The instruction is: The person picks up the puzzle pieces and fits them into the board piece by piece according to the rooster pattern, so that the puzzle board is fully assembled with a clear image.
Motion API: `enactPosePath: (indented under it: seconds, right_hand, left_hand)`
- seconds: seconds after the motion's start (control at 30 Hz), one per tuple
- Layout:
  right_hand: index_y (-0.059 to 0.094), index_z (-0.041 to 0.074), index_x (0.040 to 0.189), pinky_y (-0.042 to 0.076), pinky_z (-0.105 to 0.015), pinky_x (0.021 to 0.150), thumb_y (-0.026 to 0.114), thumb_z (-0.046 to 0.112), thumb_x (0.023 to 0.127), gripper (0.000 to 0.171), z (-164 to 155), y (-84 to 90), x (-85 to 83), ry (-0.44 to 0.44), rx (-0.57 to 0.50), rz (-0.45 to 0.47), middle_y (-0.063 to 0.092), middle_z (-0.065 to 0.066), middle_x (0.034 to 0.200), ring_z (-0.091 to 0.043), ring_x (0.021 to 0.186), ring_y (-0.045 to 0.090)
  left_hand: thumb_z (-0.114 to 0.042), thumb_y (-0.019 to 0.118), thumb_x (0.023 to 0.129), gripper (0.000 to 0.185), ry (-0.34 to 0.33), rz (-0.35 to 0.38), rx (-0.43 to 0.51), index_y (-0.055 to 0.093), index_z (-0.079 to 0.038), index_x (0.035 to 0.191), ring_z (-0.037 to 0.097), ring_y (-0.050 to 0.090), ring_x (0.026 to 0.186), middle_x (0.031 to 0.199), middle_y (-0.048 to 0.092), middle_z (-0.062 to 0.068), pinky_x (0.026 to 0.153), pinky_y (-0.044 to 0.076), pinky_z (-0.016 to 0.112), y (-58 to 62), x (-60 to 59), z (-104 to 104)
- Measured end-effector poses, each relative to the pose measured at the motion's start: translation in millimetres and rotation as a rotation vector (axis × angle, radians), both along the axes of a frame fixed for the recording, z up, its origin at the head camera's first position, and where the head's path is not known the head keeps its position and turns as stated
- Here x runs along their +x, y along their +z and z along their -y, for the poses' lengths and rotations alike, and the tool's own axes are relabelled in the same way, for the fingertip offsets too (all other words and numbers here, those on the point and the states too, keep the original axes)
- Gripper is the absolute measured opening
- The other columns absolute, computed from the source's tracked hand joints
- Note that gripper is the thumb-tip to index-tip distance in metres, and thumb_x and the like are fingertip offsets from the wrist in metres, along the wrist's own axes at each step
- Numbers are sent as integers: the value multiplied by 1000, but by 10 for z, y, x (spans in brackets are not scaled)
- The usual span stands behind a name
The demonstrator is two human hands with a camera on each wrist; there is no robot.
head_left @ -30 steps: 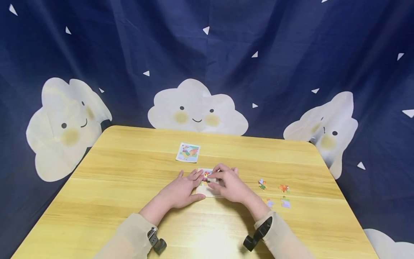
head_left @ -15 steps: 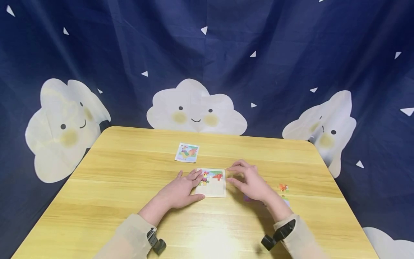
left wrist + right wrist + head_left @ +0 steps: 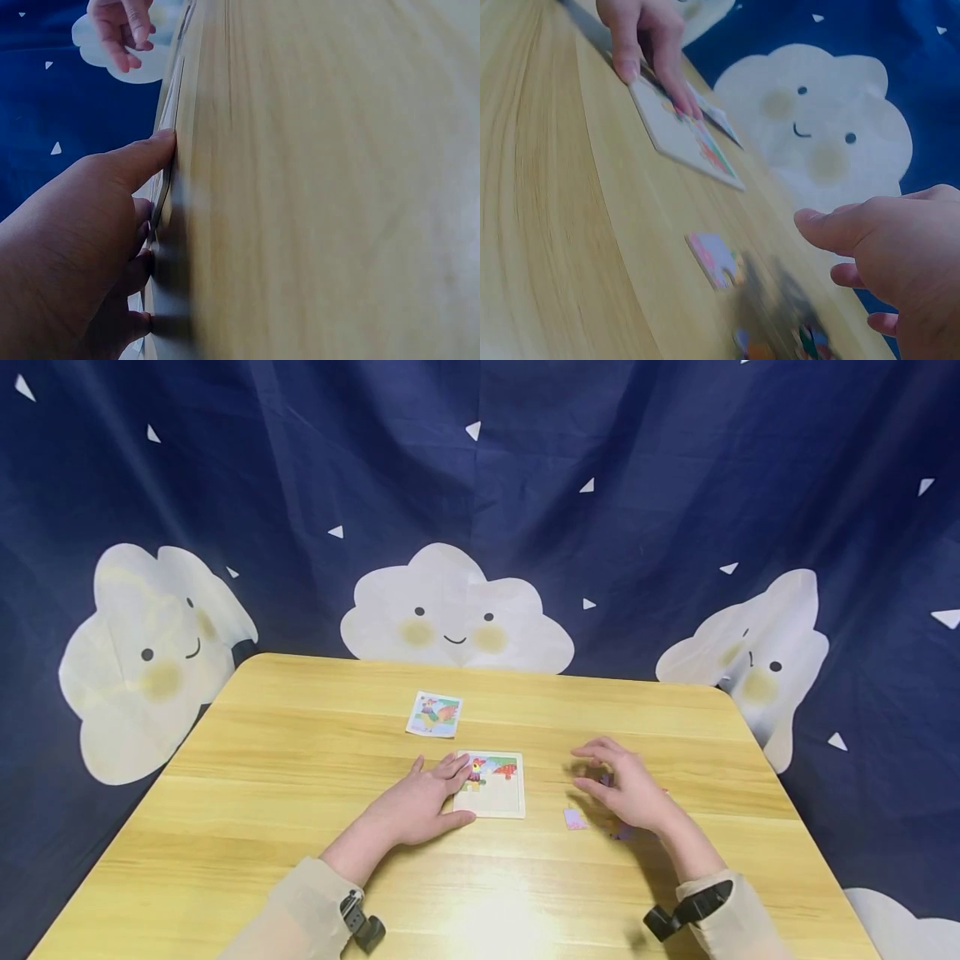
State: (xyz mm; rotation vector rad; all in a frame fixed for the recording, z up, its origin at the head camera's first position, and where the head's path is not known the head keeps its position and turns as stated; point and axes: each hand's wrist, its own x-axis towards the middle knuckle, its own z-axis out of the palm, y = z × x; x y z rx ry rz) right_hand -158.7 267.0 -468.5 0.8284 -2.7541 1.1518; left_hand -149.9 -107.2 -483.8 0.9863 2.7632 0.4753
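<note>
My left hand rests on the left side of a shallow white puzzle tray, its fingers lying over the edge. Inside the tray, a partly assembled bird picture shows along the top and left; bare tray shows at lower right. To the right, my right hand hovers over loose jigsaw pieces, with thumb and fingers apart and nothing visible between them. A lavender jigsaw piece lies on the table between tray and right hand. Other pieces are partly hidden beneath that hand.
A square picture card of a colourful bird lies behind the tray. Everything stands on a wooden table. A dark blue curtain with smiling clouds hangs beyond the far edge.
From over the tray, my right hand has moved right to above the loose pieces, uncovering the red-spotted part of the picture and the lavender piece. My left hand stays in place.
</note>
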Motion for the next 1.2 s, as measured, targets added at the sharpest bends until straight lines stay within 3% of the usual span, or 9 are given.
enactPosePath:
  seconds: [0.13, 0.3, 0.43, 0.63, 0.9, 1.07, 1.2]
  right_hand:
    - [69, 2, 136, 47, -33, 70, 81, 13, 96, 43, -105, -12, 31, -20, 46, 13, 66, -9, 125, -24, 82, 59]
    - [69, 4, 136, 36, -45, 86, 84, 13, 93, 46, -219, -43, 59, -37, 73, 31, 66, -5, 124, -26, 98, 59]
    - [70, 6, 134, 31, -49, 90, 85, 15, 92, 46, -304, -75, 68, -58, 94, 40, 66, -4, 127, -26, 107, 61]
    - [70, 8, 135, 26, -46, 86, 84, 19, 93, 46, -399, -117, 76, -79, 134, 87, 67, 0, 126, -22, 106, 58]
    - [71, 5, 133, 22, -44, 78, 84, 17, 93, 43, -430, -127, 60, -122, 143, 118, 66, 2, 108, -19, 90, 54]
    - [64, -2, 136, 31, -40, 83, 85, 17, 92, 54, -430, -135, 49, -179, 120, 173, 61, -1, 104, -19, 88, 52]
    - [63, -2, 131, 35, -37, 78, 86, 17, 91, 50, -430, -139, 50, -209, 89, 206, 59, -3, 100, -20, 84, 51]
  left_hand:
    - [-59, 56, 105, 79, -2, 4, -1, 44, -4, 161, 29, 24, 158, 172, 29, 9, 122, 18, 70, -5, 2, -2]
    - [-59, 55, 105, 79, -4, 6, -1, 43, -4, 161, 28, 24, 159, 172, 29, 9, 122, 17, 70, -11, 3, -3]
    - [-60, 55, 105, 80, 1, 10, -2, 42, -4, 162, 28, 23, 159, 172, 28, 8, 122, 16, 70, -27, 4, 4]
    - [-60, 56, 105, 80, 17, 25, 5, 42, -5, 162, 27, 22, 159, 173, 27, 7, 123, 14, 69, -43, 11, 20]
    - [-59, 56, 105, 80, 10, 17, 16, 42, -4, 162, 28, 23, 159, 172, 29, 8, 122, 16, 70, -31, 13, 16]
    - [-58, 56, 105, 79, 5, 17, 31, 43, -4, 161, 28, 23, 159, 172, 29, 9, 122, 16, 70, -30, 9, 5]
    - [-58, 57, 105, 79, 9, 14, 34, 44, -4, 161, 28, 23, 159, 172, 29, 8, 123, 15, 70, -32, 5, -1]
